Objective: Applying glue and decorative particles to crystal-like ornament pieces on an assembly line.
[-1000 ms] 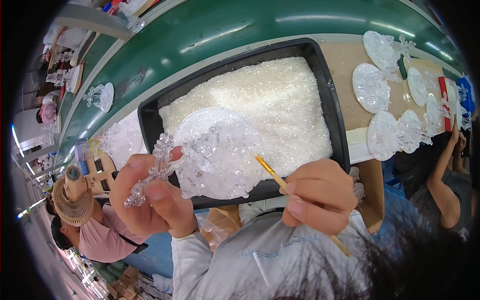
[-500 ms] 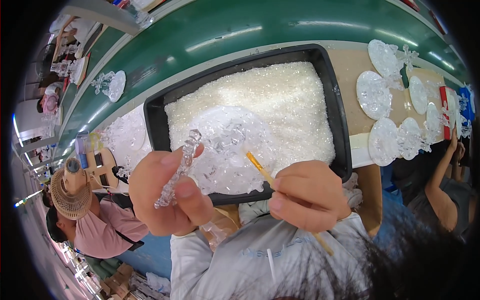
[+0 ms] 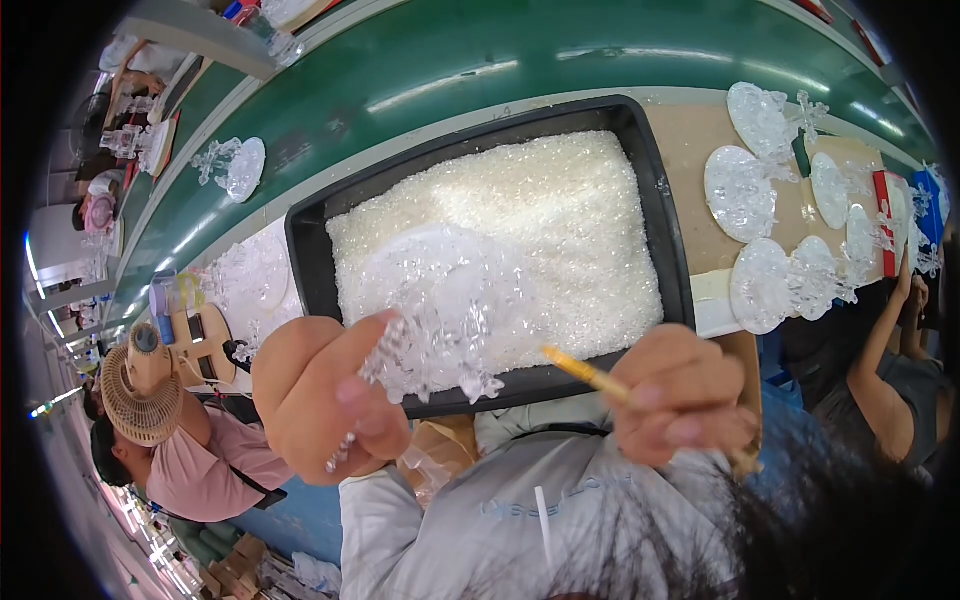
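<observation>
The left hand [image 3: 335, 395] is closing its thumb and fingers around the narrow stem of a clear ornament [image 3: 440, 310], whose broad, round part is spreading out to the right of the fingers. The ornament is hanging tilted over the near left part of a black tray [image 3: 678, 290]; whether its rim is touching the heap of glittering white granules [image 3: 560, 230] inside, one cannot tell. The right hand [image 3: 680, 395], slightly blurred, is pinching a thin brush [image 3: 590, 375] between thumb and fingers near the tray's near right corner. The brush is pointing its tip leftward, near the ornament's right edge. The tray is resting on a counter [image 3: 690, 130], and beyond it a glossy green surface [image 3: 420, 70] is running across the view. On that green surface, to the left, a single clear piece [image 3: 245, 170] is lying with its disc showing. To the tray's right, several clear discs [image 3: 741, 195] with knobbly stems are sitting in a loose group beside a narrow red object [image 3: 886, 225]. At the far left, a beige fan [image 3: 140, 390] is showing in front of a person in pink [image 3: 215, 460], while another person in dark clothing [image 3: 885, 385] is reaching in at the right.
</observation>
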`<act>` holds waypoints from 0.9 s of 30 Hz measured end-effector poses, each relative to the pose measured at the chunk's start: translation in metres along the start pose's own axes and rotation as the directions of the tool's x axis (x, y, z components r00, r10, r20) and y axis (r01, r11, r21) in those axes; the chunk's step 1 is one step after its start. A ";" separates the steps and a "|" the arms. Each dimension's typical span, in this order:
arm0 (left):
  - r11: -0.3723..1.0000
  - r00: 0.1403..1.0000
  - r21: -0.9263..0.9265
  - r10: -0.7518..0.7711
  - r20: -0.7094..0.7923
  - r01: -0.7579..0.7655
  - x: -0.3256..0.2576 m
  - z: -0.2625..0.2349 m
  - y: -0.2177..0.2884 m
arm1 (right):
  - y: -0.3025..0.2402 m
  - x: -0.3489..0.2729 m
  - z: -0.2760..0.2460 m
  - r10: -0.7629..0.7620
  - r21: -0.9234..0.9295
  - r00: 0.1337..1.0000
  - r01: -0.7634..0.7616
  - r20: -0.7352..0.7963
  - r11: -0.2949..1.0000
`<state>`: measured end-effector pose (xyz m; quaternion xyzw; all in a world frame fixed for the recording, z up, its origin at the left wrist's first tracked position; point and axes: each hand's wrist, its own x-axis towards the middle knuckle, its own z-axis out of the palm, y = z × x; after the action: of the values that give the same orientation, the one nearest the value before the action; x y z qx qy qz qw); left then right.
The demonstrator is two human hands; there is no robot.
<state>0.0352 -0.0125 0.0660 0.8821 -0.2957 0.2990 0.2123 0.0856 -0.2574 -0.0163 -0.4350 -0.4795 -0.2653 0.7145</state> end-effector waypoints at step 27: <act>0.979 0.983 -0.095 0.181 0.018 -0.178 -0.028 0.001 -0.005 | 0.003 -0.006 -0.006 0.287 0.154 0.950 -0.267 -0.120 0.951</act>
<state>0.0209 0.0014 0.0463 0.8448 -0.3905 0.2914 0.2213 0.0879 -0.2612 -0.0236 -0.4285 -0.3788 -0.1590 0.8047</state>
